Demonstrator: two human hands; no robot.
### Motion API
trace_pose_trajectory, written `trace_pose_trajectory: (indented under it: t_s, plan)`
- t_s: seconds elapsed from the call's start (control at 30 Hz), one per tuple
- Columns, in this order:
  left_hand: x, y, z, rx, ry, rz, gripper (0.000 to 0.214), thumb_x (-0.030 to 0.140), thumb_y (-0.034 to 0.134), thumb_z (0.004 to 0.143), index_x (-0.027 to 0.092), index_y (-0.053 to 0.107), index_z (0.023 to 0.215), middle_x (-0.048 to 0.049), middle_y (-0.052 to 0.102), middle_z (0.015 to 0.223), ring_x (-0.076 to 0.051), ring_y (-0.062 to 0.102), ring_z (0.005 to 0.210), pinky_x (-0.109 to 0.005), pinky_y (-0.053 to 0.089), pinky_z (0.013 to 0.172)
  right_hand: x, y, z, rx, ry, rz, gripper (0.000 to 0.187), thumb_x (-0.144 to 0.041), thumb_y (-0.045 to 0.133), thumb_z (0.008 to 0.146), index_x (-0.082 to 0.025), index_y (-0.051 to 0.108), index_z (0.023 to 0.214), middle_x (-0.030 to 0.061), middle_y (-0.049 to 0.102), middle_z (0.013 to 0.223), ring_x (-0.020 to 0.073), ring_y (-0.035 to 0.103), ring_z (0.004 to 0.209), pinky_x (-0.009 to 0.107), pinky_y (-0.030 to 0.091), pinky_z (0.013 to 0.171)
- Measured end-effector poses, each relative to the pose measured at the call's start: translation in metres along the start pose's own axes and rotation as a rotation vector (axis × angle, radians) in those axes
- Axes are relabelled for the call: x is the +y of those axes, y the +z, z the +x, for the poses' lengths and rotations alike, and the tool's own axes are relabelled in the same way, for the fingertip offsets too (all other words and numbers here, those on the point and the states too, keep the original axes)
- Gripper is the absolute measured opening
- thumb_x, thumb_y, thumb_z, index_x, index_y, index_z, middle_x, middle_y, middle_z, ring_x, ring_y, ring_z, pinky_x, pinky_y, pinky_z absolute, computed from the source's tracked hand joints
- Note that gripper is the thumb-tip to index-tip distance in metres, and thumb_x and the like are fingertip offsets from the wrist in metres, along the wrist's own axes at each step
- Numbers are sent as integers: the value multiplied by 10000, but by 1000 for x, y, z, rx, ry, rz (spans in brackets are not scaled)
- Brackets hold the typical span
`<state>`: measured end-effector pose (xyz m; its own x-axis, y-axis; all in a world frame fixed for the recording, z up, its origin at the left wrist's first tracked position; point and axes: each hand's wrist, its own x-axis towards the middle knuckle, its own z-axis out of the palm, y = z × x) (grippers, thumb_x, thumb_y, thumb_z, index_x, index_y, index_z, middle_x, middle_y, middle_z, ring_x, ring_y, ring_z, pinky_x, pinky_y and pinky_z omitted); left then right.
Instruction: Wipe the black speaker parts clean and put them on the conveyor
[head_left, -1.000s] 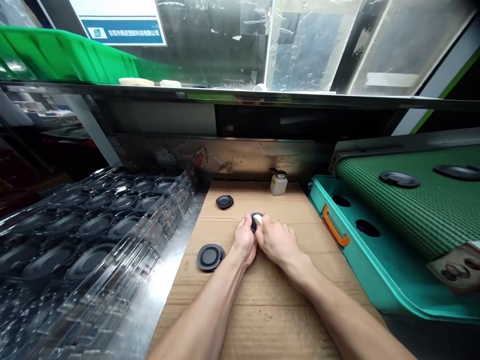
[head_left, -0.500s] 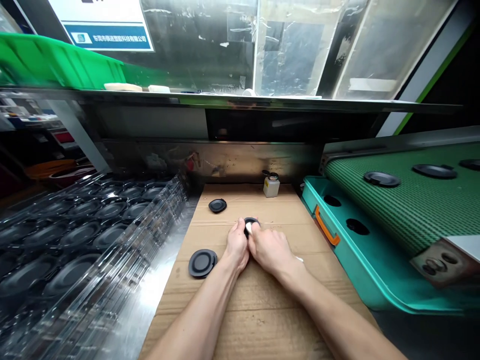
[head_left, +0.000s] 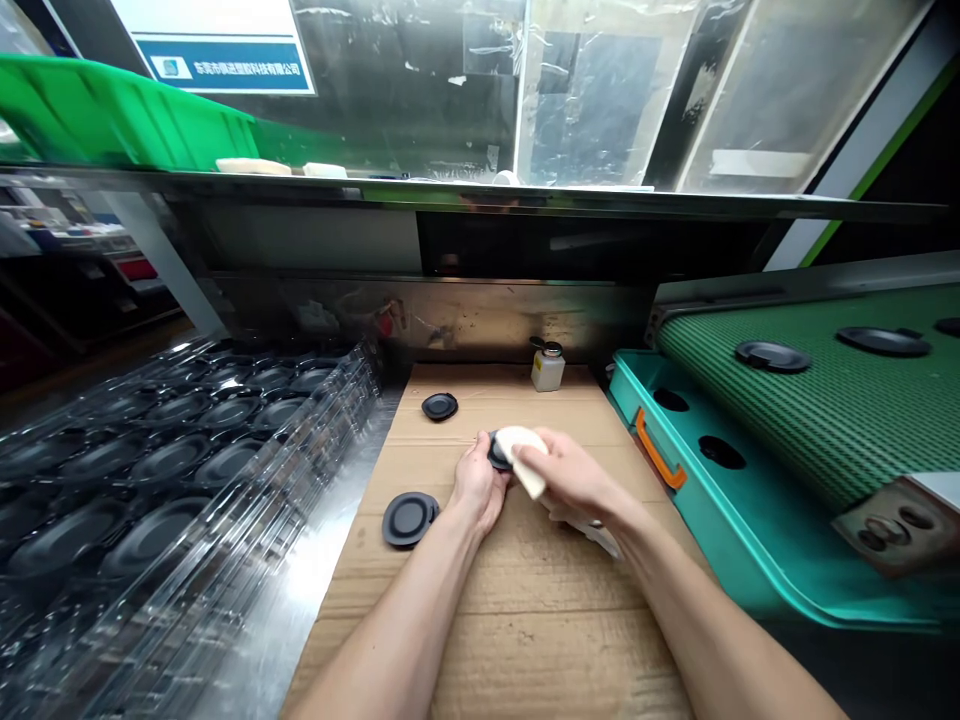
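My left hand [head_left: 478, 483] is closed around a small black round part [head_left: 497, 452], held just above the cardboard sheet [head_left: 525, 600]. My right hand [head_left: 574, 475] grips a white cloth [head_left: 523, 452] and presses it on top of that part. Two more black round parts lie on the cardboard: a larger disc [head_left: 409, 519] to the left of my left hand and a smaller one [head_left: 439, 406] farther back.
Clear plastic trays [head_left: 150, 480] holding several black discs fill the left. A small white bottle [head_left: 547, 366] stands at the back of the cardboard. A teal bin [head_left: 720, 500] and a green conveyor belt [head_left: 825, 400] carrying black discs are at the right. A metal shelf runs overhead.
My right hand has turned and lifted, so the white cloth now shows over the part. My left hand keeps hold of the part in the same spot.
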<state>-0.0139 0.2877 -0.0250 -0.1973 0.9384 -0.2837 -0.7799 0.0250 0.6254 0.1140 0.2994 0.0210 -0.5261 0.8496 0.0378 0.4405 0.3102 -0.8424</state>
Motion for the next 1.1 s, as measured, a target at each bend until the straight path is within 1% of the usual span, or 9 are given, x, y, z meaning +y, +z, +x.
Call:
trace_pose_trajectory:
  t_s: [0.1,0.2,0.4,0.57,0.6,0.67,0.77,0.9,1.1]
  plan:
    - [2,-3,1,-40,-60,-39,352,309,355,958,71,615,962,-184,664,1064,-237,649,960,-408,546,818,19,-11,11,346,99,197,375,-499,361,876,-165,529,868,-8,547,619,117,448,492,220,335,450]
    - [5,-6,2,-57,-84,-43,362,318,344,960,76,612,982,-192,639,1131,-248,644,989,-419,549,811,37,-16,21,504,168,154,385,-521,381,855,-172,534,798,-1,541,588,134,469,513,233,354,471]
    - [6,-6,2,-41,-92,-59,353,326,350,958,71,595,976,-200,637,1125,-250,653,961,-424,548,806,45,-9,22,518,135,10,456,-555,406,843,-142,596,808,34,633,711,161,554,649,244,405,573]
    - [-4,0,-7,-71,9,88,273,334,474,918,99,610,925,-154,687,964,-231,660,905,-382,550,771,27,7,12,254,28,-297,454,-546,382,895,-160,603,986,60,674,865,182,610,775,251,423,669]
    - [-6,2,-9,-97,27,133,258,332,504,904,100,616,918,-148,689,947,-233,661,895,-378,550,764,24,7,12,252,76,-404,463,-547,364,905,-163,594,1020,74,674,869,198,619,786,265,421,679]
    - [-7,4,-13,-139,24,182,257,332,525,892,96,623,923,-156,686,974,-241,663,894,-388,552,758,24,3,11,351,239,-591,503,-544,290,932,-153,568,1086,114,671,882,234,631,813,297,418,697]
    - [-2,4,-14,-104,-51,138,289,330,464,919,84,613,929,-192,653,1095,-260,665,918,-417,555,763,32,-13,13,467,409,-678,538,-531,218,949,-144,550,1122,153,667,939,264,637,879,320,414,722]
    - [9,0,-10,-116,-193,39,338,326,373,947,72,596,961,-222,599,1209,-278,650,1004,-407,552,810,49,-26,15,473,428,-642,526,-548,255,936,-165,574,1103,145,673,975,269,632,934,319,411,747]
    - [18,0,-14,-216,-294,-73,355,331,351,939,78,562,1071,-245,596,1197,-301,617,1081,-449,526,858,60,-21,19,439,405,-617,556,-582,270,922,-172,603,1096,128,682,968,246,636,931,296,412,744]
